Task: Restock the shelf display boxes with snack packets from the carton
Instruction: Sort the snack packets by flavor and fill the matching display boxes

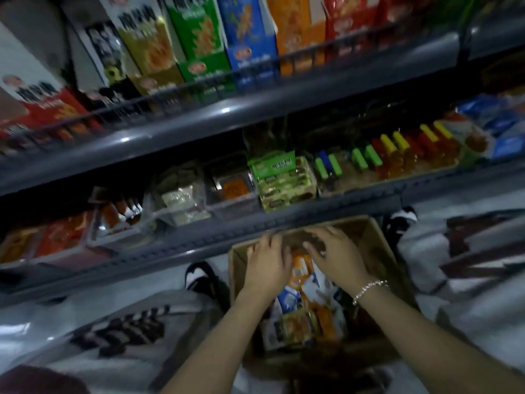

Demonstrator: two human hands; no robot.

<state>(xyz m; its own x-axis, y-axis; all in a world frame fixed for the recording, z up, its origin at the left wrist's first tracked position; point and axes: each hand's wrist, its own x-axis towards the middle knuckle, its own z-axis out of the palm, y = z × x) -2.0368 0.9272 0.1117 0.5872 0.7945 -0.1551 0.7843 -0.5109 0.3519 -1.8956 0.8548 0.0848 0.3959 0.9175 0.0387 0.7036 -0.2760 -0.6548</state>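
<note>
Item: carton, brown, open-topped, lower centre of the frame, on the floor below the bottom shelf. Contents: snack packets, a loose heap in orange, white and blue, lying at mixed angles so no single long axis can be read; most run roughly up-frame. Your left hand and right hand are both inside the carton at its far end, side by side, palms down, fingers spread and curled over something dark beneath them; whether you actually grip a packet or only press on it cannot be told, as blur and your own hands cover it. An orange packet shows in the gap between the two hands, touching or just under both. The bulk of the heap lies toward you from the fingers, nearer the wrists than the fingertips; both hands are about equally near it. Destination: display boxes on the shelf just above the carton, centre frame, clear-walled and partly filled; the green box sits right of them. Hidden or unclear: carton's near end, dark at bottom frame; packet labels illegible; which box needs stock cannot be made out.
</note>
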